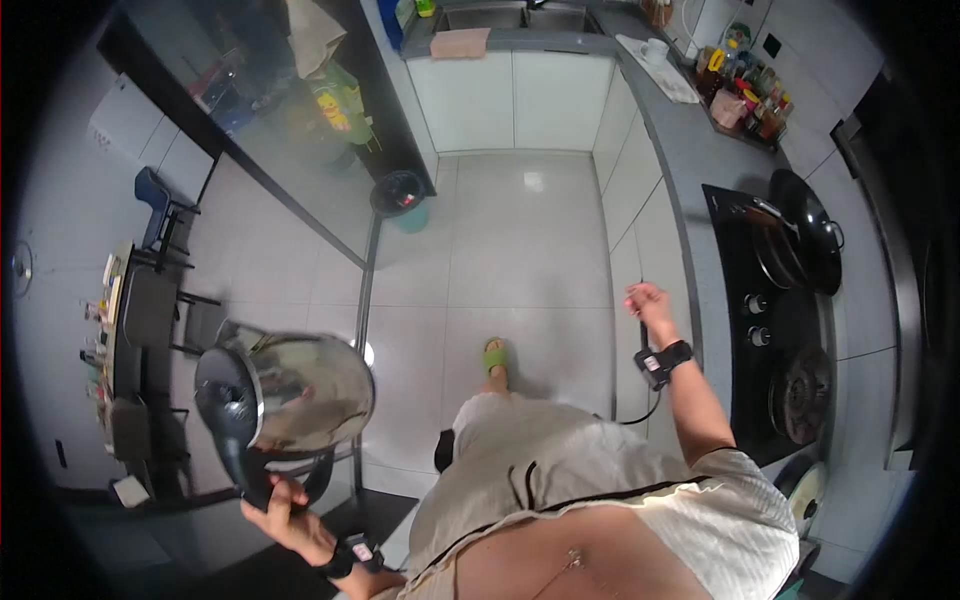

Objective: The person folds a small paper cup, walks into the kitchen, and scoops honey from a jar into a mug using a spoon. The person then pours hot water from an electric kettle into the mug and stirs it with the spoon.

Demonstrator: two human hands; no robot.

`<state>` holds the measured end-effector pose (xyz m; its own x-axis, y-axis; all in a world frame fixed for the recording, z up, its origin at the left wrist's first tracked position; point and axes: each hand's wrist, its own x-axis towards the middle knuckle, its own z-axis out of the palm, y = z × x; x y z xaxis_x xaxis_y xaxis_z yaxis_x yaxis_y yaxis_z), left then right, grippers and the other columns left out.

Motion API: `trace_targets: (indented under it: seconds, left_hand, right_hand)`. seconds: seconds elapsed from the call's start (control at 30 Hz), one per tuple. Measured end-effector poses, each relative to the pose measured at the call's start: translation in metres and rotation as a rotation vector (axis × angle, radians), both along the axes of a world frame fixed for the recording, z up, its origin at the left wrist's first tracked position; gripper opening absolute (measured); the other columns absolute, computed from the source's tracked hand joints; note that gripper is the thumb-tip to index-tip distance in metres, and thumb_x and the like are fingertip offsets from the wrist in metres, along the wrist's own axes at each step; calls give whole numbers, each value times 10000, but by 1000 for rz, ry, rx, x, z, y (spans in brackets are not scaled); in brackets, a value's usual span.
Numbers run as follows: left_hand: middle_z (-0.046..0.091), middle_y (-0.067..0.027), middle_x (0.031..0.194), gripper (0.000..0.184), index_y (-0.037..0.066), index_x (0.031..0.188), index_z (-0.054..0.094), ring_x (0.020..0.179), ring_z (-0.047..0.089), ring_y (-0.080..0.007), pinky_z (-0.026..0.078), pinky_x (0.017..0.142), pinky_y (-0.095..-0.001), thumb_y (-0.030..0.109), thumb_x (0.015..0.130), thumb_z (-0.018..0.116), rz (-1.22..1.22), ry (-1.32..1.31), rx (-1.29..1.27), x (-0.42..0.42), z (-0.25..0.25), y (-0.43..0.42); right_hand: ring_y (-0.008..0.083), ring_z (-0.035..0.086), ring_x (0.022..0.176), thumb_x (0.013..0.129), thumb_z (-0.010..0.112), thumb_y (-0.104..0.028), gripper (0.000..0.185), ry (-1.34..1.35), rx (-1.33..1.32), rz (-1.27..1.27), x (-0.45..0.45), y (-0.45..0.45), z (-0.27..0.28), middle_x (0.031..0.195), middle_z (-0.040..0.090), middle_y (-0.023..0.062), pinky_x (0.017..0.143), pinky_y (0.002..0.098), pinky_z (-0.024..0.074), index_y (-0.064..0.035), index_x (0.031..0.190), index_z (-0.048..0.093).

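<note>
My left hand [287, 520] is closed around the black handle of a shiny metal kettle [312, 392]. The kettle is held out to the left of my body, tilted so that its black lid faces left. Out on the other side, my right hand [650, 303] hangs in front of the white lower cabinets, apart from the counter. Its fingers are curled in, and nothing shows between them. Each wrist carries a black strapped device, and a dark cable trails below the right one.
A black cooktop [765, 340] with a lidded pan [790, 245] lines the right counter [665, 130]. Condiment bottles [745, 90] stand farther back. The sink [485, 17] is at the far end. A trash bin [403, 203] stands beside the glass partition [270, 130]. Chairs [150, 305] are beyond it.
</note>
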<state>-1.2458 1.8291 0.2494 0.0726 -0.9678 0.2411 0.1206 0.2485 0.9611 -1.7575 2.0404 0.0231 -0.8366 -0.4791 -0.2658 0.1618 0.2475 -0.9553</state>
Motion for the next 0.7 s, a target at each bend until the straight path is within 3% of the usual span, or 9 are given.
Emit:
trace_targets:
  seconds: [0.1,0.17,0.33,0.37,0.53,0.7]
  left_hand:
    - [496,-75,614,202,-52,819,520,424,428,-121,332,389,-228,15,636,573,-58,11,63,-84,7,-69]
    - [500,-77,595,170,-57,786,534,415,433,-123,332,389,-233,11,632,558,-254,-5,55,-126,9,-114]
    - [488,-70,502,73,-48,652,526,389,442,-127,345,406,-232,-2,598,509,-429,-88,57,-257,20,-200]
    - [495,-72,549,151,-59,722,528,403,438,-131,337,403,-238,42,610,529,-500,-151,32,-277,16,-218]
    - [490,-74,541,157,-65,733,536,405,446,-139,344,398,-241,34,611,540,-624,-163,-39,-401,10,-273]
    - [512,-93,520,97,-59,683,533,387,456,-142,370,396,-245,-24,596,511,-699,-11,57,-531,20,-302]
  right_hand:
    - [44,502,545,883,562,-185,131,7,64,-168,-31,-1,17,662,612,-21,502,190,372,-95,891,656]
    - [42,504,548,884,553,-159,124,-92,64,-300,-41,-1,24,685,625,-16,488,194,356,-83,871,651]
    - [41,502,540,889,579,-173,109,-140,64,-507,-69,-1,11,683,624,-8,478,179,343,-90,873,648]
    - [41,502,541,891,578,-174,110,-142,52,-537,-76,-4,9,683,624,-8,477,179,342,-90,874,647]
    - [38,494,544,901,570,-192,127,-104,-7,-603,-151,-28,7,685,620,-12,481,179,345,-93,879,647]
    - [38,484,546,907,566,-208,145,-111,-71,-631,-264,-76,7,687,614,-16,481,180,336,-88,892,646]
